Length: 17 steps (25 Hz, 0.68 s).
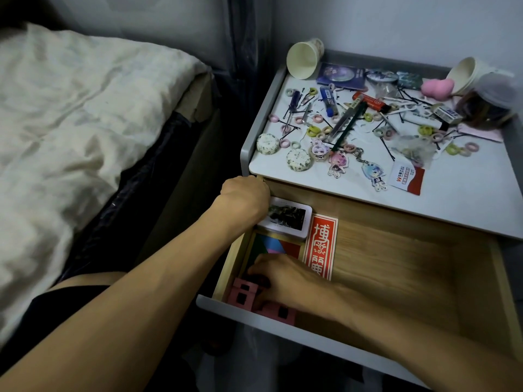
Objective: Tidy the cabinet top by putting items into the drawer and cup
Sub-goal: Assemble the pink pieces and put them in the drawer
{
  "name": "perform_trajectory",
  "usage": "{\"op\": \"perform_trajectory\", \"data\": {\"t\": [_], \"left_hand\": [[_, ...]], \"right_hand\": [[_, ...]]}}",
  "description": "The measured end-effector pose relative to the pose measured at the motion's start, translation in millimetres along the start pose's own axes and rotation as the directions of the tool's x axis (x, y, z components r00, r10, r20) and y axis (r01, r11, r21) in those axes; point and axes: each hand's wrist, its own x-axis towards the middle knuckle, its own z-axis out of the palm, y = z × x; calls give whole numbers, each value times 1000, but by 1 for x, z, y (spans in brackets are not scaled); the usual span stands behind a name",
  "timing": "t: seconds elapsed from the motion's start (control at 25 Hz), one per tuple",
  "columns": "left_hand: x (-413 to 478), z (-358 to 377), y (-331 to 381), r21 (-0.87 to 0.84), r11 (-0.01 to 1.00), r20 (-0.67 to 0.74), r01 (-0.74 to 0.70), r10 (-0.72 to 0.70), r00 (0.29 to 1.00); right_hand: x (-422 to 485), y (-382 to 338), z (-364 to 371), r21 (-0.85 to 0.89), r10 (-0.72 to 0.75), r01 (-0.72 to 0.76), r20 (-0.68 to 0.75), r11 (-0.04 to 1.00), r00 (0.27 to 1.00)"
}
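The cabinet top is strewn with hair rings, hairpins, pens, keychains and two round tins. A paper cup lies on its side at the back left. The drawer below is pulled open. My left hand is at its left rear corner, fingers curled over the end of a white tin. My right hand, blurred, reaches into the front left corner and grips pink blocks with black squares. A red paper slip and a coloured puzzle board lie in the drawer.
A bed with a rumpled pale cover stands close on the left. Stacked cups on their side, a pink sponge and a plastic jar crowd the back right corner. The drawer's right half shows bare wood.
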Motion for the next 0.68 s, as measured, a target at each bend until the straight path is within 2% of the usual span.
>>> {"op": "perform_trajectory", "data": {"t": [0.16,0.32,0.4,0.48,0.52,0.6,0.68], "left_hand": [[-2,-1,0,-11,1000,-6,-16,16,1000],[-5,-5,0,-20,1000,-7,21,-21,1000],[-11,-12,1,20,1000,-94,20,-18,995],[-15,-21,4,4,1000,-248,-17,18,969],[-15,-26,5,-59,997,-323,-54,32,946],[-14,-36,7,-300,937,-427,-178,35,903],[-11,-53,10,-539,781,-473,-317,31,880]], "right_hand": [[1,0,3,36,8,-9,29,999,1000],[-1,0,-14,26,97,-99,72,995,993],[-7,6,-43,36,179,-180,27,983,983],[-20,14,-79,18,245,-244,-73,970,967],[-30,18,-100,24,276,-275,-127,961,953],[-48,24,-141,71,329,-322,-260,944,908],[-56,33,-182,130,370,-350,-436,928,820]]}}
